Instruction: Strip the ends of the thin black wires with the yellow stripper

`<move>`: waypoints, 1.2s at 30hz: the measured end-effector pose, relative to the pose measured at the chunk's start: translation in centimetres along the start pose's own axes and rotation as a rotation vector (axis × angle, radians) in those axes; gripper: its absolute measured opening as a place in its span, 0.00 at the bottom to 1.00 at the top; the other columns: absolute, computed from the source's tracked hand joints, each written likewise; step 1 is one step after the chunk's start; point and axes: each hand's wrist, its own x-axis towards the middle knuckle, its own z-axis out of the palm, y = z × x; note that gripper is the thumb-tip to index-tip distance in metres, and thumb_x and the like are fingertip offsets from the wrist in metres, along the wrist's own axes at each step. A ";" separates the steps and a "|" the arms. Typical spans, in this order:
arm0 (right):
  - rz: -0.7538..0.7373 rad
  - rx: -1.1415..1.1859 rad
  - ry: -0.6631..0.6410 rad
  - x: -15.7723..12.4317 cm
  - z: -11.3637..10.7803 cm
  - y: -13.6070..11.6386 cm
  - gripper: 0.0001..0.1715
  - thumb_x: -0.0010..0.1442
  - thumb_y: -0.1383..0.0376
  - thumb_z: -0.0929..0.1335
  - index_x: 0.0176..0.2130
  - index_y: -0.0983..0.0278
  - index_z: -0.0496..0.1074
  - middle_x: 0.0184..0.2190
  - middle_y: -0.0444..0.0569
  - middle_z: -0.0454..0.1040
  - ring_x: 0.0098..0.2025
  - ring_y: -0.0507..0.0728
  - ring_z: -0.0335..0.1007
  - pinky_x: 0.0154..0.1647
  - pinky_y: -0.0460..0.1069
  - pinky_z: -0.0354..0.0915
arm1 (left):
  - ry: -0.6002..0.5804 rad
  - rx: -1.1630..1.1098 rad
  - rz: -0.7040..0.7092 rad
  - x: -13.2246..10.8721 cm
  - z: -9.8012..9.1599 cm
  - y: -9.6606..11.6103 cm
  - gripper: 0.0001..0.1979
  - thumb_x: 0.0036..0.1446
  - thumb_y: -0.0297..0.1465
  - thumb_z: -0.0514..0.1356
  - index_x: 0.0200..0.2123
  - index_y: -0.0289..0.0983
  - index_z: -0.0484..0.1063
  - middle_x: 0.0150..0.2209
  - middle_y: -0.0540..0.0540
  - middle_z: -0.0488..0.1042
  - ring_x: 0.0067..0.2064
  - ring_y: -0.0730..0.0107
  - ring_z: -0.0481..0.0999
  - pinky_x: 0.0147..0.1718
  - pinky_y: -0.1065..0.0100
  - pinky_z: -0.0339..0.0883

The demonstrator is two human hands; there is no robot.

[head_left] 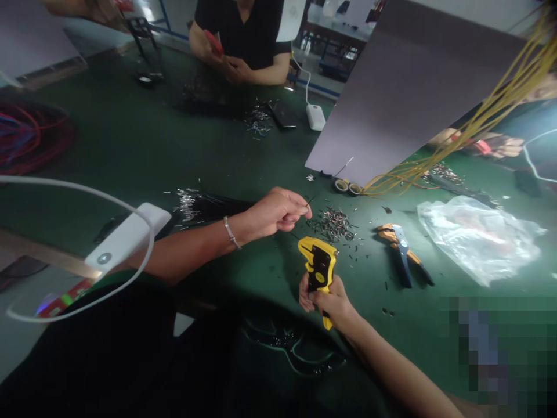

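My left hand (278, 212) is closed in a pinch on a thin black wire piece (310, 201), held just above the green table (130, 151). A bracelet circles that wrist. My right hand (324, 302) grips the handles of a yellow and black wire stripper (319, 268), which points up toward the left hand. A pile of small cut wire bits (333, 223) lies just right of the pinched wire. A bundle of black wires with bare ends (195, 204) lies behind my left forearm.
A second orange and blue stripper (402, 249) and a clear plastic bag (474, 235) lie to the right. Yellow wires (478, 122) hang from the upper right over a grey board (409, 87). Another person (243, 40) sits across. A white power bank (126, 235) sits at left.
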 end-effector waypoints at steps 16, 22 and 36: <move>-0.009 -0.051 0.023 -0.2 0.0 0.8 0.07 0.40 0.73 0.66 0.24 0.65 0.67 0.16 0.39 0.62 0.16 0.48 0.56 0.18 0.46 0.56 | -0.002 -0.021 0.029 0.0 0.0 0.3 0.09 0.54 0.19 0.61 0.22 0.29 0.73 0.14 0.56 0.52 0.17 0.85 0.47 0.16 0.74 0.39; 0.011 -0.017 -0.004 0.1 0.1 0.5 0.08 0.39 0.74 0.66 0.25 0.65 0.67 0.16 0.39 0.63 0.16 0.48 0.56 0.17 0.46 0.55 | 0.014 -0.047 0.000 0.6 -0.3 0.0 0.09 0.53 0.17 0.60 0.22 0.28 0.73 0.14 0.55 0.53 0.16 0.85 0.47 0.16 0.74 0.39; 0.051 -0.095 -0.094 -0.5 -0.6 -0.7 0.11 0.37 0.73 0.65 0.27 0.65 0.68 0.19 0.40 0.63 0.19 0.50 0.57 0.19 0.46 0.56 | -0.001 -0.006 0.020 0.2 -0.5 0.0 0.08 0.53 0.18 0.61 0.22 0.28 0.73 0.14 0.55 0.54 0.16 0.87 0.47 0.15 0.76 0.40</move>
